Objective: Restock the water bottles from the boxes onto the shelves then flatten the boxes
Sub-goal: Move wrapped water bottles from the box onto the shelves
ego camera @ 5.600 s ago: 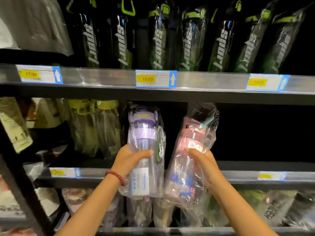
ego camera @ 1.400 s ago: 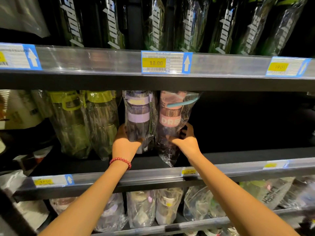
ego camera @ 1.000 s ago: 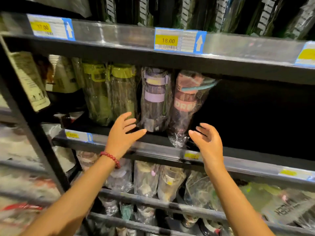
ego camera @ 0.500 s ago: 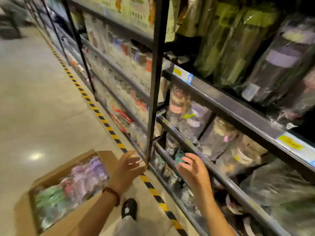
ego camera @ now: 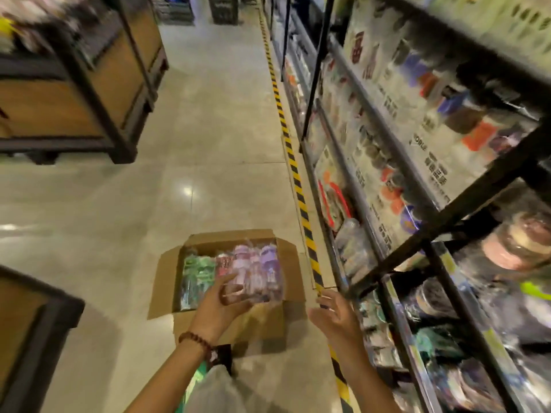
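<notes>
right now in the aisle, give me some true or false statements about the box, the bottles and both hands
1. The cardboard box on the floor has its flaps open. True.
2. The box is empty. False: wrapped bottles, green, pink and purple, lie inside.
3. The right hand grips a bottle. False: it holds nothing, fingers loosely spread.
4. The left hand reaches toward the box, a bead bracelet on its wrist. True.
5. The box sits on a shelf. False: it stands on the floor beside the yellow-black striped line.
</notes>
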### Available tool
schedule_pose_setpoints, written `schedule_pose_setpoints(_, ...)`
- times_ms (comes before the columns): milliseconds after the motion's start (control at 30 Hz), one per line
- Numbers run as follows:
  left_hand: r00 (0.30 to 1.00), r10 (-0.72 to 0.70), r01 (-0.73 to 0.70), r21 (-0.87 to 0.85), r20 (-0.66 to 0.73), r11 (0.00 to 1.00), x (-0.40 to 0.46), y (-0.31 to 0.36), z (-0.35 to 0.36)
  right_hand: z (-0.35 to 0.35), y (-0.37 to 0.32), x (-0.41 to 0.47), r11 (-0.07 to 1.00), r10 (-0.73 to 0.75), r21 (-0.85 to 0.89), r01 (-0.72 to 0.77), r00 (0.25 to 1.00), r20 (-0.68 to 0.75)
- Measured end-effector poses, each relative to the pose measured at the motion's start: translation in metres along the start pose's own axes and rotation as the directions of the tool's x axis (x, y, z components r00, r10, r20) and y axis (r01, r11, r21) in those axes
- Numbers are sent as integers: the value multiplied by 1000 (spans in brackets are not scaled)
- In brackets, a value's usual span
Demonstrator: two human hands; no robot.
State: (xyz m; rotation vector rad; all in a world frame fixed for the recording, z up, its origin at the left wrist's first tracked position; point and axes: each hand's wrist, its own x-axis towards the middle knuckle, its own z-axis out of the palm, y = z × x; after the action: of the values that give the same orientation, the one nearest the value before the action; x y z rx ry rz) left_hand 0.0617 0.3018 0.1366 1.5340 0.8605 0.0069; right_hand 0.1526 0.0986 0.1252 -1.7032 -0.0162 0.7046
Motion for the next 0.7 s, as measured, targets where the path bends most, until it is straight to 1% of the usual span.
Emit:
schedule_pose_setpoints(67,999,-32,31,-25,-37,999,24,-1,-18,23,-3,25,999,36,-15,-36,999,11)
schedule_pose_setpoints(167,996,-84,82,-44,-43,996,68,-5,-43,57,-7,64,993,105,-66,-102,993,50)
schedule_pose_setpoints(267,991,-129,127,-50,-44,991,118,-13,-65,87,-2,110,975,206,-97,-201,977,53)
schedule_pose_setpoints(333,988,-152,151,-23,-41,988,152,-24,-79,109,2,142,961,243,-144,-235,969,35)
schedule_pose_setpoints(433,981,-196,196,51,-9,979,201,-48,-92,137,19,193,954,251,-168,-248,968,-4)
schedule_pose_setpoints(567,956,-294,291,117,14,950,263,-87,-91,159,49,262,932,268,-245,-269,963,-35)
schedule_pose_setpoints(700,915,-403,399,140,5,906,314,-133,-70,158,93,322,885,332,-321,-336,941,-70)
